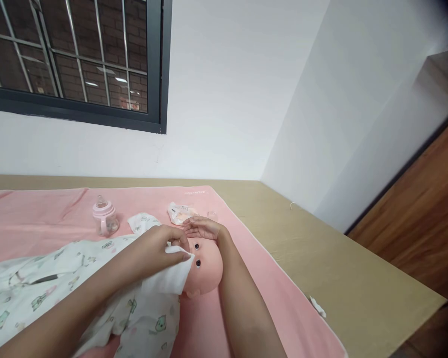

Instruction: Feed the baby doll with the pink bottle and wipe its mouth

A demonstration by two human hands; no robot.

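A baby doll (210, 263) lies on its back with its bald head to the right, dressed in white clothing (157, 318) printed with small green animals. My left hand (164, 248) pinches a white cloth (175, 278) between thumb and fingers. The cloth covers the lower part of the doll's face; its dark eyes show above the edge. On the far side of the head, my right hand (201, 227) rests cupped against it, fingers stretched out and pointing left. The doll's mouth is hidden under the cloth and my left hand.
A pink sheet (30, 223) lies under the doll on a tan tabletop (302, 248). Behind the doll stand a pink-topped baby bottle (105, 217) and a crumpled plastic packet (179, 213). A small white scrap (318, 307) is near the sheet's right edge. A barred window (74, 59) is in the wall.
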